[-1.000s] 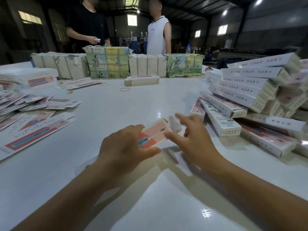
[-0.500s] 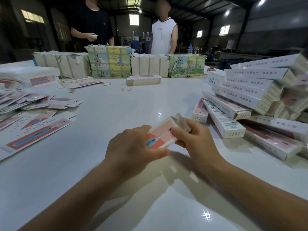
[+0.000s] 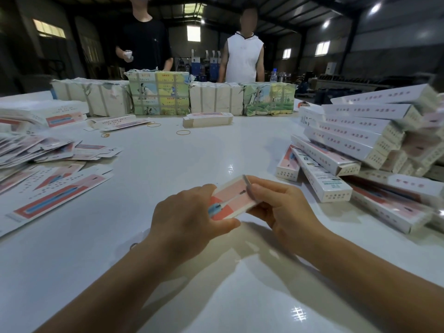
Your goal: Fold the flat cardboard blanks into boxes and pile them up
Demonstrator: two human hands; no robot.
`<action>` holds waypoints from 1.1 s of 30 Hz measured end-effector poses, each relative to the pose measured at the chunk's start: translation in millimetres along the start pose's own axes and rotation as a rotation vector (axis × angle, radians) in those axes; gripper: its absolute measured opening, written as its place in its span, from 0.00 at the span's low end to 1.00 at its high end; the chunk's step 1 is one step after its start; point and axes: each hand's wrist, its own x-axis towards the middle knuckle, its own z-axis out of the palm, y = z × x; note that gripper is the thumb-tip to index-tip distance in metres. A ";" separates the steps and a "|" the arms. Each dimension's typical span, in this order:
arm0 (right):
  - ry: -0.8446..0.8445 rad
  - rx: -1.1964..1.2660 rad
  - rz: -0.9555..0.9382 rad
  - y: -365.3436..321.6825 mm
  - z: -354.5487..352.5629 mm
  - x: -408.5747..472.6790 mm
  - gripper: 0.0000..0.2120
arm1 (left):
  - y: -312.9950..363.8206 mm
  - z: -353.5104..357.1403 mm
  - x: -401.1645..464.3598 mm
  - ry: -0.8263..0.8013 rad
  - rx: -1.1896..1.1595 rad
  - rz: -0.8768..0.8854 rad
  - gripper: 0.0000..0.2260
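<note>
You had the pink-and-white printed cardboard box (image 3: 231,200) up off the table at the centre of the frame, pinched at both ends. Your left hand (image 3: 189,217) wrapped its near end, thumb underneath, probably to steady the sleeve. Your right hand (image 3: 282,207) curled round the far end, fingers at the small end flap (image 3: 247,186), which looked half turned in, so I judged you were closing that end.

To the right of the frame sat the leaning pile of finished white boxes (image 3: 360,138), close enough for a short drop. At the left edge fanned the loose flat pink-and-white blanks (image 3: 55,183), handy for your left hand's next pick. Under everything lay the glossy white table (image 3: 168,164), and along its far side, at upper centre, stood strapped paper-wrapped bundles (image 3: 158,96), seemingly spare stock.
</note>
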 end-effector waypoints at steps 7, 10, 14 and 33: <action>0.008 0.056 -0.012 -1.5 -1.6 0.3 0.12 | 2.2 -0.3 -2.3 0.049 -0.004 0.002 0.29; 0.011 0.055 -0.018 -2.6 -1.6 0.3 0.14 | 3.5 -1.8 -3.4 0.066 0.013 0.014 0.29; -0.005 0.010 -0.003 -2.0 -2.5 -0.3 0.13 | 4.8 -5.0 -4.1 0.078 0.075 0.039 0.31; -0.092 -0.842 -0.458 0.2 10.9 -26.2 0.08 | 11.8 -4.1 -4.3 0.152 0.192 0.035 0.31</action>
